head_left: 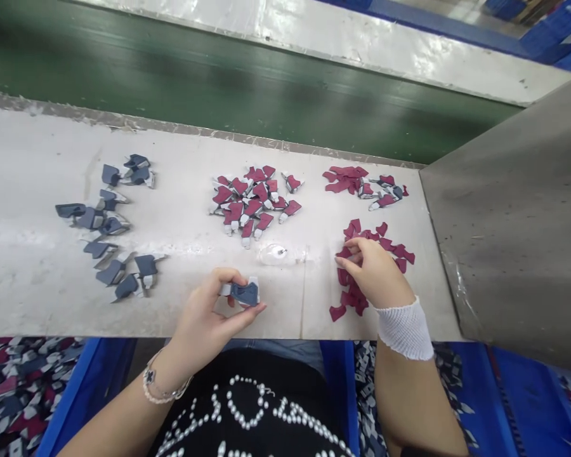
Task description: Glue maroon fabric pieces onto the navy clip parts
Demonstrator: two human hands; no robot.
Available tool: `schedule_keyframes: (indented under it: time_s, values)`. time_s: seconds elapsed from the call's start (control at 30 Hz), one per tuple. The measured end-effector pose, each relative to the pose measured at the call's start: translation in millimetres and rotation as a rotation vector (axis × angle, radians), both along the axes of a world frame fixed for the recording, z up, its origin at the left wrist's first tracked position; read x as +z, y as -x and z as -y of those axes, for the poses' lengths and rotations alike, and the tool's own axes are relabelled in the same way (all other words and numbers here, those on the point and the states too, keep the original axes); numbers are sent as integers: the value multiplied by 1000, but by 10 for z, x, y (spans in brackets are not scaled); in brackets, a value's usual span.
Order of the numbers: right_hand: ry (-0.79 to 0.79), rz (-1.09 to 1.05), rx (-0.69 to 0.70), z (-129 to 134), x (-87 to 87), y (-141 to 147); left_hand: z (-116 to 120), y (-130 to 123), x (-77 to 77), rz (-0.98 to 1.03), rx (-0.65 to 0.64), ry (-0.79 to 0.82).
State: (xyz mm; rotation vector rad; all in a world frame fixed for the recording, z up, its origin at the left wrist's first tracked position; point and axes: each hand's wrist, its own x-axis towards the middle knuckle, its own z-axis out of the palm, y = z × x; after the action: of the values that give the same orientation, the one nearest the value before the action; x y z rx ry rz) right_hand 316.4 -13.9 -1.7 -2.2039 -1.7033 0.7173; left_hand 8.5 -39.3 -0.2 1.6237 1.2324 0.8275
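Between thumb and fingers, my left hand [214,311] grips a small grey-blue and white plastic part [245,293], held above the near side of the worktable. My right hand [375,270] is over a loose pile of flat maroon plastic pieces [354,298], with thumb and forefinger closed around one maroon piece [345,252]. In the middle lies a heap of white parts with maroon faces [252,206]. Several grey-blue and white parts [111,270] are scattered at the left.
A green conveyor belt [219,86] runs behind the white worktable [190,254]. At the right stands a metal panel [509,222]. More maroon pieces [345,179] and mixed parts [385,193] lie at the back right. Blue bins [71,393] of parts are below the front edge.
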Motion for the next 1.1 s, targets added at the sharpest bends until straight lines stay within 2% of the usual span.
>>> schedule_keyframes:
  time_s: [0.13, 0.3, 0.43, 0.53, 0.63, 0.7, 0.8, 1.0, 1.1]
  values:
    - [52, -56, -3, -69, -61, 30, 44, -26, -51, 22, 57, -59]
    - [64, -145, 4, -61, -13, 55, 92, -38, -229, 121, 151, -53]
    - [53, -274, 41, 111, 202, 227, 104, -66, -329, 151, 164, -57]
    - [94, -556, 194, 261, 403, 475, 99, -90, -343, 177, 148, -70]
    - [139, -787, 335, 337, 510, 739, 92, -113, -323, 214, 135, -78]
    - [146, -876, 319, 346, 513, 870, 94, -123, -305, 239, 132, -95]
    - [129, -932, 224, 327, 464, 968, 107, -125, -287, 223, 138, -148]
    - [111, -818, 198, 279, 406, 983, 125, -120, -235, 125, 98, -214]
    - [120, -829, 172, 260, 403, 990, 122, -132, -193, 102, 91, -245]
